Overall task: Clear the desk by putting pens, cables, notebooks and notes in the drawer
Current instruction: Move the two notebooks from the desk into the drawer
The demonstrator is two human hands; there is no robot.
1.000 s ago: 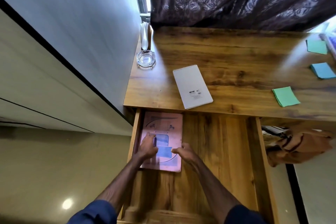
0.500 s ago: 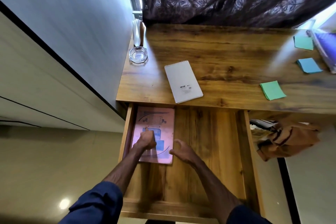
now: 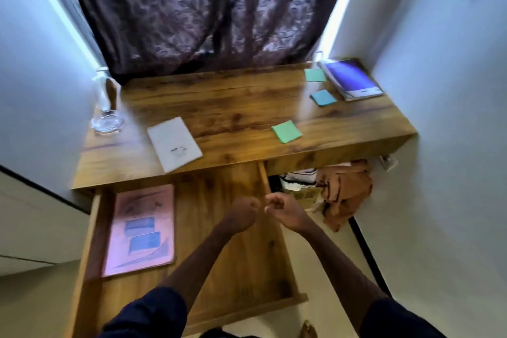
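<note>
The wooden drawer [image 3: 241, 263] stands pulled out below the desk [image 3: 233, 110]. A pink notebook [image 3: 141, 229] lies flat in its left half. My left hand [image 3: 242, 214] and my right hand [image 3: 285, 212] hover side by side above the drawer's right part, fingers curled, holding nothing. On the desk lie a white spiral notepad [image 3: 174, 144], a green sticky note [image 3: 286, 131], a blue sticky note [image 3: 323, 97], another green note [image 3: 314, 75] and a purple book [image 3: 351, 79] at the far right.
A glass ashtray [image 3: 107, 122] and a clear glass vessel [image 3: 105, 90] stand at the desk's left back corner. A dark curtain [image 3: 197, 8] hangs behind. Brown cloth [image 3: 344, 186] and clutter sit under the desk's right side. Walls close in left and right.
Both hands have left the pink notebook and risen to the right, fingers curled. The view has swung right, bringing the purple book and the desk's right end into sight.
</note>
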